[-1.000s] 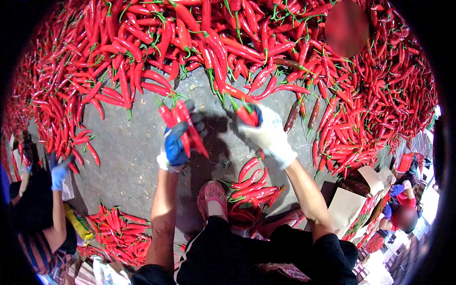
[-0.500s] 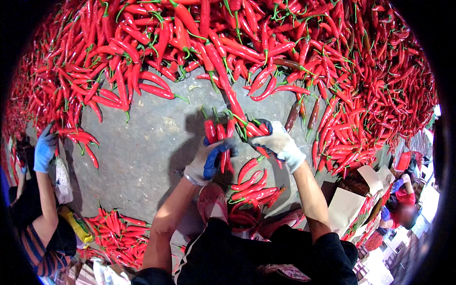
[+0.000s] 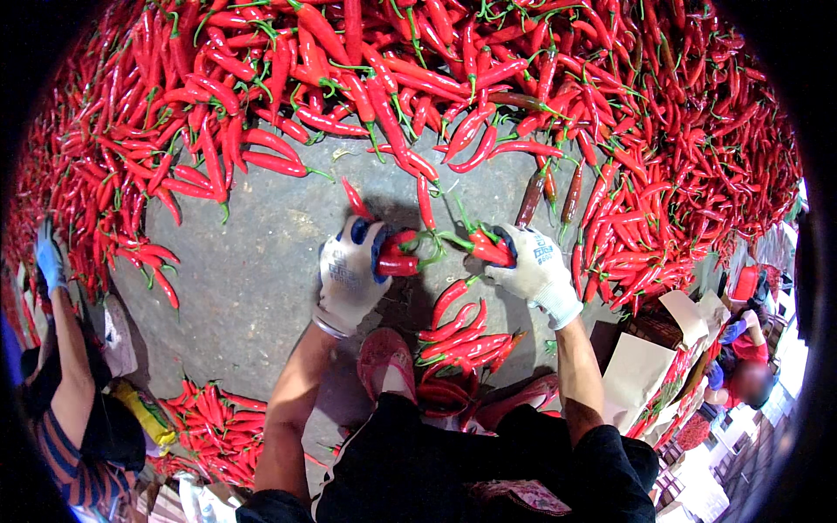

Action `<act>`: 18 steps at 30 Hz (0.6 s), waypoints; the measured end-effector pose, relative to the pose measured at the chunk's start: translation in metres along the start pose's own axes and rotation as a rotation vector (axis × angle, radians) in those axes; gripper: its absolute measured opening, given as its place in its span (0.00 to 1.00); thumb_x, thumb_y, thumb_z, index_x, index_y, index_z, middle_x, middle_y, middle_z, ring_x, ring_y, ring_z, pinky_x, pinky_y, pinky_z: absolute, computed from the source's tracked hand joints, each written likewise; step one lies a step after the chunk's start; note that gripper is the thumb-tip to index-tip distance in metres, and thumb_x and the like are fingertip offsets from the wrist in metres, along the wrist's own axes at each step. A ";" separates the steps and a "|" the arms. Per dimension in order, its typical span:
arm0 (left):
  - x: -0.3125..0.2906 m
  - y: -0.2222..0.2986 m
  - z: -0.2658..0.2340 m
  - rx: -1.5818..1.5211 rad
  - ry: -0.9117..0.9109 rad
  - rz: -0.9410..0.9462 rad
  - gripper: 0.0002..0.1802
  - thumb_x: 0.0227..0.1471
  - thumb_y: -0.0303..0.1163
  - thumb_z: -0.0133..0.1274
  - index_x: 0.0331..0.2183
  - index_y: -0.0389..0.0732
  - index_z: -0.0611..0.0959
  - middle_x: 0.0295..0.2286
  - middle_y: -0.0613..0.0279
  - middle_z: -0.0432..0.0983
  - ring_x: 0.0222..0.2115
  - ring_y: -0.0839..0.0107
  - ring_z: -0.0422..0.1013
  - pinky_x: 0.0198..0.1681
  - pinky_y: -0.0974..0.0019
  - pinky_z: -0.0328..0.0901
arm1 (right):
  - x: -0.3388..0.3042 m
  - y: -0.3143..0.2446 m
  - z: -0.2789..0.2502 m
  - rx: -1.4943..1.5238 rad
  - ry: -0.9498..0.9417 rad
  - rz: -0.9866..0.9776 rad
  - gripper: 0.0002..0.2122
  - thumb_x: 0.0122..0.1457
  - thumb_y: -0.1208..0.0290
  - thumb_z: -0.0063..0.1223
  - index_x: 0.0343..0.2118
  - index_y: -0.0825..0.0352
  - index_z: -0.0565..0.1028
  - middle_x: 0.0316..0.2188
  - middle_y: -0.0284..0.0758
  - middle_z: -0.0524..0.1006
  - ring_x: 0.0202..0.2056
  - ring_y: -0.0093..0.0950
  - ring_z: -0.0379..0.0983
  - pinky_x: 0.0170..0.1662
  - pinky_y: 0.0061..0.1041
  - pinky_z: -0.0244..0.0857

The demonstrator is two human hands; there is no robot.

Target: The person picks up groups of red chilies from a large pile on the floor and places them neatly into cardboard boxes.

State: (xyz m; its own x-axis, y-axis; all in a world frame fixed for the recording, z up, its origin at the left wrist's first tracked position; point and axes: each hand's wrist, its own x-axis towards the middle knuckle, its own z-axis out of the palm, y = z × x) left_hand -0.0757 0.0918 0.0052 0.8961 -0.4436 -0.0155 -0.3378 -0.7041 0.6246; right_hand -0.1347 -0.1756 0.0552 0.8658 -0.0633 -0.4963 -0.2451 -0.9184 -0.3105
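Observation:
My left hand [image 3: 350,272], in a white and blue work glove, is closed round several red chili peppers [image 3: 398,265]. Their green stems point right, toward my other hand. My right hand [image 3: 534,268], gloved alike, grips more red chilies [image 3: 490,247] whose stems point left. The two bunches almost meet over the grey floor [image 3: 253,261]. Just beyond them, a single chili [image 3: 425,204] stands out from the edge of the big heap. Another chili [image 3: 356,199] shows past my left fingers. Between my arms lies a small group of loose chilies [image 3: 471,344].
A large chili heap [image 3: 418,70] curves round the far side and both flanks. At left, a co-worker's blue-gloved hand [image 3: 50,257] touches it. A smaller chili pile [image 3: 214,436] lies near left. Open cardboard boxes [image 3: 641,379] stand at right, with another person [image 3: 750,349] beyond.
My left hand has turned its bunch from upright to sideways, stems now facing right. My right hand has turned too, its back now showing. The co-worker's hand has moved farther left.

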 end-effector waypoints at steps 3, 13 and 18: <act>0.005 -0.027 -0.015 -0.017 0.006 -0.054 0.23 0.34 0.30 0.61 0.38 0.44 0.77 0.34 0.52 0.72 0.34 0.51 0.71 0.36 0.53 0.67 | -0.005 0.011 -0.002 0.106 0.021 0.054 0.29 0.44 0.56 0.62 0.48 0.67 0.71 0.37 0.48 0.76 0.40 0.46 0.73 0.45 0.38 0.66; 0.022 -0.032 -0.006 0.442 -0.419 0.407 0.37 0.32 0.34 0.62 0.51 0.49 0.73 0.48 0.56 0.69 0.45 0.54 0.69 0.45 0.55 0.66 | 0.071 -0.060 0.014 0.382 0.252 -0.022 0.27 0.47 0.60 0.60 0.49 0.66 0.69 0.40 0.48 0.75 0.41 0.44 0.74 0.45 0.36 0.67; 0.021 -0.027 -0.019 0.378 -0.565 0.449 0.40 0.32 0.36 0.64 0.52 0.51 0.72 0.48 0.57 0.69 0.46 0.57 0.68 0.48 0.55 0.64 | 0.100 -0.067 0.037 0.005 0.399 -0.173 0.24 0.47 0.59 0.60 0.45 0.65 0.68 0.40 0.43 0.72 0.43 0.42 0.70 0.46 0.38 0.66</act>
State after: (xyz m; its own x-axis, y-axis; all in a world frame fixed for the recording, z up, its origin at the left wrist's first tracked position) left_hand -0.0419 0.1116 0.0031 0.4055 -0.8699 -0.2808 -0.7955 -0.4872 0.3603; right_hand -0.0477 -0.1058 -0.0034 0.9949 -0.0553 -0.0847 -0.0827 -0.9269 -0.3661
